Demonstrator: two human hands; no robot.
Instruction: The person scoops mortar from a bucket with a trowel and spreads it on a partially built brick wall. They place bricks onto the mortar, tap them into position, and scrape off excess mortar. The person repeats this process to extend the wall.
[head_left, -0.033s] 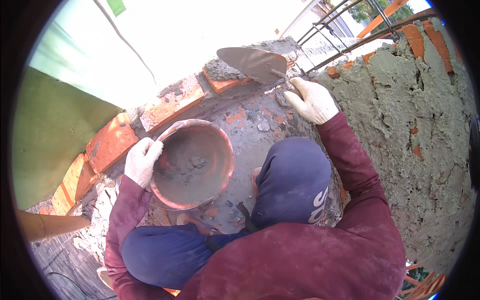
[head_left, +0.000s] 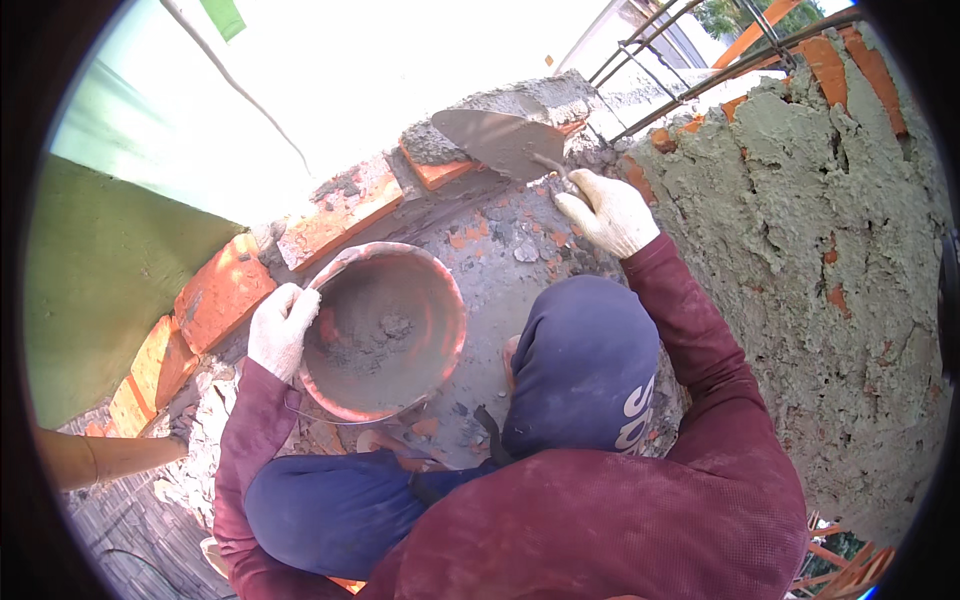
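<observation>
My right hand, in a white knit glove, is closed on the handle of a trowel. The trowel's broad, mortar-smeared blade points left, over the mortar-topped far end of a low brick row. My gloved left hand grips the left rim of a reddish bucket, thumb at the edge. Grey mortar lies low inside, with a lump near its middle. Just beyond the bucket a red-orange brick sits in the row, and another brick lies beside my left hand.
To the right rises a wall roughly coated with mortar. Steel reinforcing bars stand at its far end. A round tan pole juts in at lower left, below a green wall. My bent knees are close to the bucket.
My right hand and the trowel have shifted slightly left and toward me, and the blade has tilted a little. My left hand stays on the bucket rim.
</observation>
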